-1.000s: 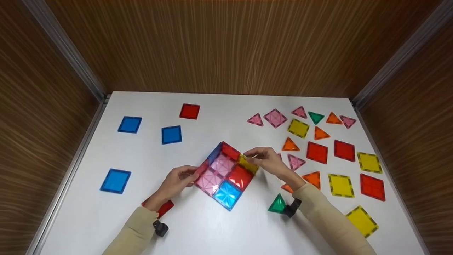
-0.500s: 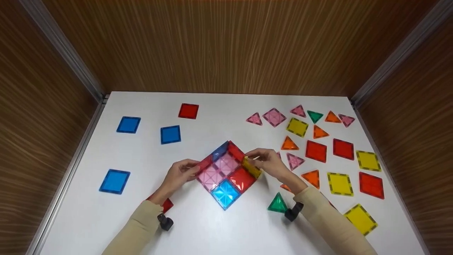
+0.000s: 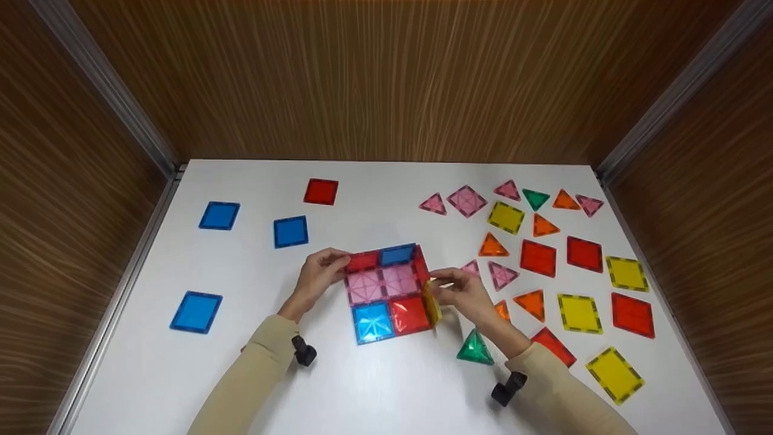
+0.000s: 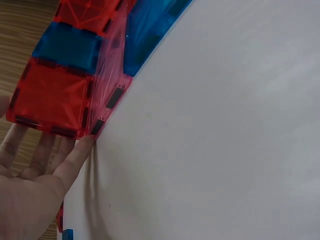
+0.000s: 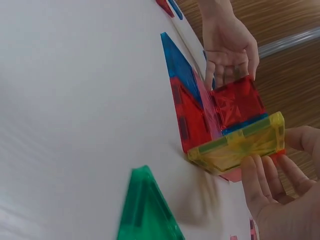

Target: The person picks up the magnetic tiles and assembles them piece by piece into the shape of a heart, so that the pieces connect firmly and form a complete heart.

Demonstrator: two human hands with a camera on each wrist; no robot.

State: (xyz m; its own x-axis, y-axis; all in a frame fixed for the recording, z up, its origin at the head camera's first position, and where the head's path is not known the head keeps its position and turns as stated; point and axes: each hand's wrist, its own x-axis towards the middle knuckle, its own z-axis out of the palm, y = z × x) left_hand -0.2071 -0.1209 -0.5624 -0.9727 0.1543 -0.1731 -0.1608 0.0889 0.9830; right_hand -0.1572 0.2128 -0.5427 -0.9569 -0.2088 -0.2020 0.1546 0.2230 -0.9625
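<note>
Both hands hold a partly walled box of translucent magnetic tiles. Its floor joins two pink tiles (image 3: 384,284), a blue tile (image 3: 372,321) and a red tile (image 3: 410,314). A red wall tile (image 4: 52,92) and a blue one (image 3: 397,255) stand along the back; another red one (image 3: 420,264) and a yellow one (image 5: 240,145) line the right side. At the back left corner, my left hand (image 3: 320,275) grips the red wall tile, fingers on its outer side in the left wrist view. My right hand (image 3: 464,295) pinches the yellow tile between thumb and fingers.
Loose blue squares (image 3: 196,312) and a red square (image 3: 320,191) lie to the left. On the right are several triangles and squares, among them a green triangle (image 3: 475,348) near my right wrist and a yellow square (image 3: 615,375). Wood-grain panels (image 3: 386,78) enclose the white table (image 3: 374,393).
The tile box has turned clockwise, so its corner no longer points at me. My left hand has moved up and right with it, while my right hand has shifted slightly down and right.
</note>
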